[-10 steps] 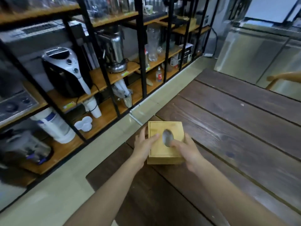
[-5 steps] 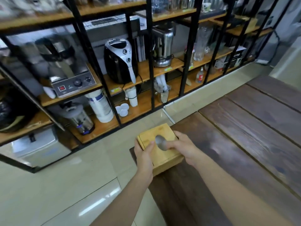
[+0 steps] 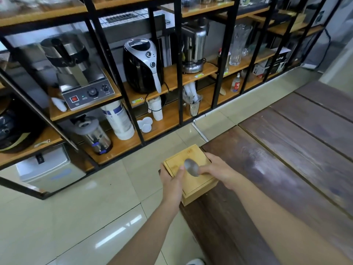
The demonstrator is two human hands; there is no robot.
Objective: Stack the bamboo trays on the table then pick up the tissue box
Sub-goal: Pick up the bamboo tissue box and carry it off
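Both hands, left hand [image 3: 172, 180] and right hand [image 3: 219, 172], clamp the square bamboo tissue box [image 3: 191, 173] at the dark plank worktop's [image 3: 286, 169] corner; pickup looks underway, no trays visible.

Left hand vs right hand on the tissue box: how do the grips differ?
The left hand clasps the tissue box at its left side, thumb lying on the lid; the right hand holds the right side, thumb touching the oval opening. The left is over the floor, the right over the table. Both grip the box.

No legible text

Labels on the shelf [image 3: 191, 77] edges and the white canister [image 3: 119, 119] are too blurred to read.
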